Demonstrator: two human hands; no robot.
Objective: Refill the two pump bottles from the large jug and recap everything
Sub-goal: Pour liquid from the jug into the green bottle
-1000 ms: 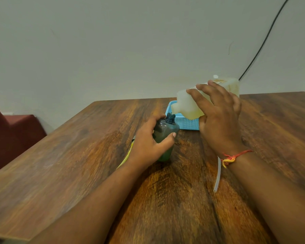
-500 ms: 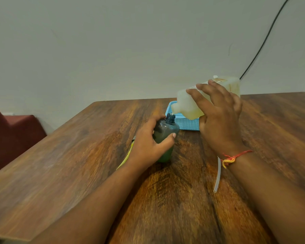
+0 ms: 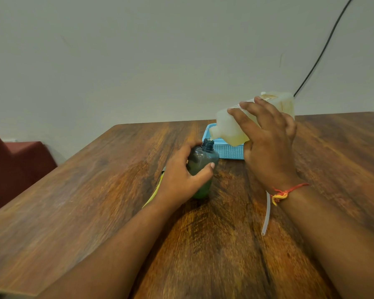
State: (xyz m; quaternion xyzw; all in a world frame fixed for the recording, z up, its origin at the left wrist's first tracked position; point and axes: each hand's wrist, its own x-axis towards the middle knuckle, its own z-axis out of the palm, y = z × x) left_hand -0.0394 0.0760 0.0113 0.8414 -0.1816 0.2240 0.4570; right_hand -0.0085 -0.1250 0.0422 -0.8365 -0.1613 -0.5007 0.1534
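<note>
Dark green plastic marks the pump bottle (image 3: 201,167), which stands upright near the middle of the table (image 3: 95,190), its threaded neck open and its pump top off. The left hand (image 3: 181,175) is wrapped around its body from the left side, thumb across the front, holding it steady on the wood. Above and to the right, the large jug (image 3: 231,126) of pale yellow liquid is tipped over so its long axis runs nearly level, base toward the table's far right edge and spout pointing left and down. The right hand (image 3: 268,143) is clamped over the jug's side, fingers spread across its upper face. The spout sits just above the bottle's mouth, almost touching; whether liquid is running I cannot tell.

What matters next is that alignment: the spout has to stay straight over the narrow neck, and since the jug is far wider than the opening, a small drift rightward would likely spill onto the wood.

Behind both, toward the far edge, sits a light blue basket (image 3: 229,151). A clear tube (image 3: 266,214) lies on the table beside the right wrist, and a yellow strip (image 3: 154,194) peeks out behind the left hand. A second bottle is not visible.
</note>
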